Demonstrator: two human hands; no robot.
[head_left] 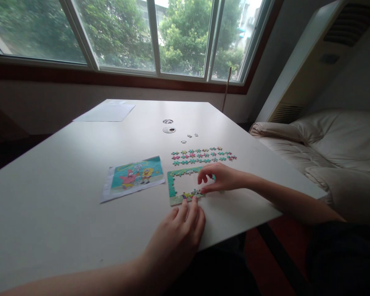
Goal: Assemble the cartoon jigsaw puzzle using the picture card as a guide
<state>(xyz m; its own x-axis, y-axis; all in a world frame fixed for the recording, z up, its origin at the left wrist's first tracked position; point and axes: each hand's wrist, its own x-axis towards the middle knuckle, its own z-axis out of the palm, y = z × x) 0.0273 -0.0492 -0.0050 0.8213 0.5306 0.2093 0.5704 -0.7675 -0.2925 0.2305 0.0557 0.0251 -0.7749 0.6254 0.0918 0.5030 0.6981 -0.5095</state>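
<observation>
- Head view showed a jigsaw (172, 185) on a white counter (80, 197), border largely joined, middle unfilled; the clock directions below were taken from it.
- Step in hand, as judged: building inward from the near edge, where a cluster of coloured pieces (189, 194) sat at 6 o'clock.
- Left hand (180, 228) lay at 6 o'clock, fingertips on the near border, loosely bent and closed on nothing that showed; it seemed to steady the work.
- Right hand (219, 176) reached in from 3 o'clock, thumb and fingers narrowly apart; no piece could be made out between them.
- Next move probably called for a careful fit beside that cluster, or a match from the loose rows (205, 155) at 1 o'clock; the printed sheet (137, 179) at 9 o'clock could guide it.
- Farther off lay stray pieces (189, 136) at 12 o'clock; two round objects (169, 130) at 11; white paper (107, 112) at 10.
- Window (154, 37) and trees stood at 12; a grilled unit (311, 53) at 2; a padded seat (336, 135) between 2 and 3.
</observation>
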